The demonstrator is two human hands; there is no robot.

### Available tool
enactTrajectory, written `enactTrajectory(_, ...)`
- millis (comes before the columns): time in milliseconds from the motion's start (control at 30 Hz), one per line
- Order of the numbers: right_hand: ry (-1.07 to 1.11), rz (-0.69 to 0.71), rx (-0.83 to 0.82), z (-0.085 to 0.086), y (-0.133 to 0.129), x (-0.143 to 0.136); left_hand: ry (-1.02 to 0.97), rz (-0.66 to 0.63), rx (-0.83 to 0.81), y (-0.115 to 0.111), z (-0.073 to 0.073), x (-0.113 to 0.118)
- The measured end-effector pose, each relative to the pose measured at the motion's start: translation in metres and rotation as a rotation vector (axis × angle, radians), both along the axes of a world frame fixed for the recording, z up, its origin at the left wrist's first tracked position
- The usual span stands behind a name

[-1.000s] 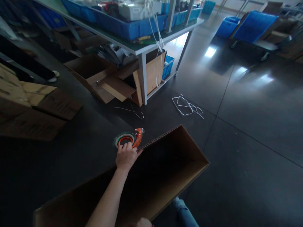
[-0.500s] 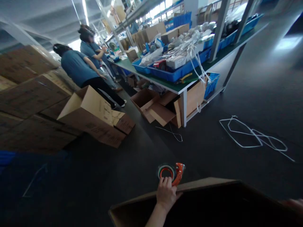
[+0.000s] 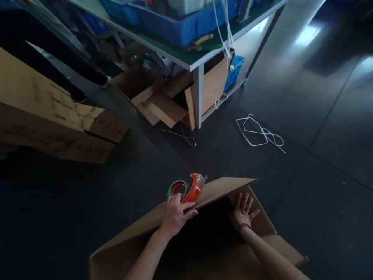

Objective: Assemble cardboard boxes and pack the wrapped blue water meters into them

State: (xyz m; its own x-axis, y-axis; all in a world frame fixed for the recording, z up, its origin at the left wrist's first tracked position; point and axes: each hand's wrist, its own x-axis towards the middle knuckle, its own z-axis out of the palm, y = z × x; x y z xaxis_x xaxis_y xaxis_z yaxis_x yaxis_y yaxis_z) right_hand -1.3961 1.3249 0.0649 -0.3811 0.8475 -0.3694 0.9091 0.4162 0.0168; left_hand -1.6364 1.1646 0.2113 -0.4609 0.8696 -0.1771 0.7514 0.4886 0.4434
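Note:
An open cardboard box (image 3: 128, 237) is right in front of me, its inside mostly dark. My left hand (image 3: 175, 214) is closed on an orange tape dispenser (image 3: 192, 188) carrying a roll of tape, just at the far edge of the box. The thumb and a finger of that hand stretch over the box's edge. Inside the box, my right hand (image 3: 242, 210) lies with fingers spread against the right wall. A dark red band circles the right wrist.
A green-topped workbench (image 3: 163, 46) with blue bins (image 3: 186, 29) stands ahead; cardboard boxes (image 3: 157, 101) lie beneath it. White strapping (image 3: 259, 134) is loose on the floor. More boxes (image 3: 52, 132) and a person's legs (image 3: 58, 62) are at left.
My view has tipped down and swung right. My right hand, blurred at the right edge before, is now spread inside the box. My left hand still holds the tape dispenser.

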Motion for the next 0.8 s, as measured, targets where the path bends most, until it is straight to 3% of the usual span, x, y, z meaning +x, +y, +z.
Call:
enactTrajectory(67,-0.034,0.059,-0.014,-0.007,0.002,0.007,0.005,0.09,0.112,-0.046,0.031,-0.005)
enactTrajectory(100,-0.03,0.112,-0.033,-0.006,0.005,0.014,0.098,0.173,0.125,-0.075,0.049,-0.006)
enactTrajectory(133,-0.023,0.171,-0.046,-0.004,0.011,0.023,0.252,0.285,0.073,-0.107,0.067,-0.006)
enactTrajectory(200,-0.019,0.298,-0.065,0.002,0.023,0.038,0.605,0.551,-0.261,-0.171,0.093,-0.001)
enactTrajectory(267,-0.022,0.427,-0.098,0.007,0.032,0.047,0.766,0.787,-0.75,-0.227,0.098,0.006)
enactTrajectory(300,-0.021,0.478,-0.11,0.01,0.035,0.051,0.706,0.866,-0.946,-0.249,0.091,0.01)
enactTrajectory(367,-0.014,0.539,-0.118,0.016,0.039,0.054,0.418,0.908,-1.108,-0.274,0.062,0.02)
enactTrajectory(433,-0.004,0.564,-0.119,0.02,0.042,0.054,0.191,0.877,-1.073,-0.271,0.026,0.032)
enactTrajectory(533,0.004,0.561,-0.117,0.026,0.051,0.049,0.308,0.823,-0.965,-0.229,-0.017,0.06)
enactTrajectory(667,-0.023,0.609,-0.244,0.036,0.057,0.067,0.481,0.895,-0.963,-0.179,-0.044,0.087)
enactTrajectory(800,0.145,0.791,-0.507,0.051,0.032,0.129,0.485,0.817,-0.944,-0.184,-0.061,0.088)
